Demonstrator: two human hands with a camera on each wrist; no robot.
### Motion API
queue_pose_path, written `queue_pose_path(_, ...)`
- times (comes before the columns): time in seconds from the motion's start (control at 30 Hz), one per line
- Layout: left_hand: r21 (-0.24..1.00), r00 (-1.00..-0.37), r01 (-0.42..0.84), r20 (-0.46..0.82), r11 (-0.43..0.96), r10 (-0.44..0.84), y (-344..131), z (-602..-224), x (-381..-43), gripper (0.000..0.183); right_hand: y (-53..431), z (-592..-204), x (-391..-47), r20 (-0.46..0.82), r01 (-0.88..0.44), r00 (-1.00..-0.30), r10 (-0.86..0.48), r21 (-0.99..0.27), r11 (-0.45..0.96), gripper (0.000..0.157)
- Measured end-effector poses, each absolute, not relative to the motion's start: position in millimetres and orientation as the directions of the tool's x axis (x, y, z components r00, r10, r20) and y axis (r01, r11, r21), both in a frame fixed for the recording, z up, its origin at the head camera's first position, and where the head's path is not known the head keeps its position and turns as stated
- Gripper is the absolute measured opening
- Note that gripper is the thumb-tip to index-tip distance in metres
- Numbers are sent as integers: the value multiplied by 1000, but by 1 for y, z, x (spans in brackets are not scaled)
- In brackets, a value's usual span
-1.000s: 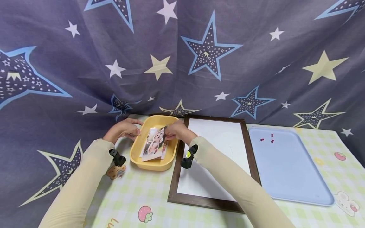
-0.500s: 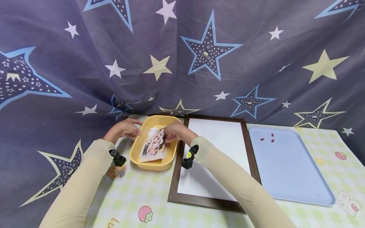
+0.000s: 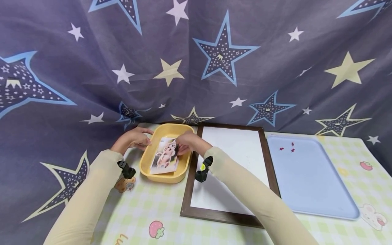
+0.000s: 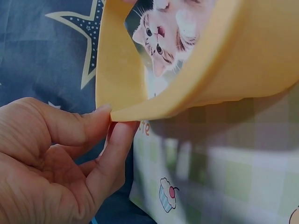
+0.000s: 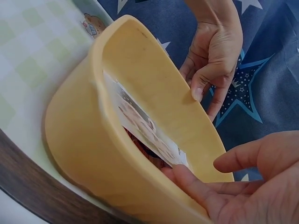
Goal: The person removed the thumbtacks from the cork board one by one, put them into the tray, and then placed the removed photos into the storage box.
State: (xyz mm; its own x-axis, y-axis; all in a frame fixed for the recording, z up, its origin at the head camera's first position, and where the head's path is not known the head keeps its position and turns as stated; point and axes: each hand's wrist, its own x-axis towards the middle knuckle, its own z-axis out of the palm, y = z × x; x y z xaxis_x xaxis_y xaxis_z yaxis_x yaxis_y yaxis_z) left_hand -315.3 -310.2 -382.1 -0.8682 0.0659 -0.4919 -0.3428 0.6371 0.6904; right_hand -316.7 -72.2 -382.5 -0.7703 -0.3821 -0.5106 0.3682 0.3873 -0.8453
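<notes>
A yellow plastic basin (image 3: 184,164) stands at the back left of the table. My left hand (image 3: 136,139) pinches its left rim between thumb and fingers, as the left wrist view confirms. Inside lies a kitten photo (image 3: 165,157) over other pictures, whose edges peep out beneath it. Reaching over the right rim, my right hand (image 3: 188,141) has its fingertips at the photo's upper right corner. In the right wrist view, the thumb (image 5: 236,158) stands apart from the index finger (image 5: 189,181), and that finger touches the photo's edge. The hand covers that corner in the head view.
Right of the basin lies a white board (image 3: 223,183) with a brown wooden frame (image 3: 220,218), under my right forearm. Farther right is a light blue tray (image 3: 312,183) with 3 red push pins (image 3: 292,150). A starry curtain (image 3: 196,68) hangs behind the table.
The kitten photo has come down from a raised, tilted pose to lie flatter in the basin. My right hand has barely shifted; my left hand stays on the rim.
</notes>
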Motion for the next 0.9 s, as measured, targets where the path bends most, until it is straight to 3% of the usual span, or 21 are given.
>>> queue_pose_path(0.27,679,-865,-345,-498,648,62,-307,-381,-319,62,-69,-383,-318,-498,354,-786,-365,-848,394,18)
queue_pose_path(0.47,667,-855,-354,-514,656,62,-307,-378,-322,65,-69,-379,-318,-503,340,-780,-373,-840,422,36)
queue_pose_path(0.67,674,-862,-337,-502,657,73,-306,-380,-322,65,-68,-380,-317,-477,297,-796,-372,-844,447,12)
queue_pose_path(0.9,669,-850,-334,-519,663,95,-309,-381,-322,65,-68,-383,-316,-478,298,-789,-386,-847,439,12)
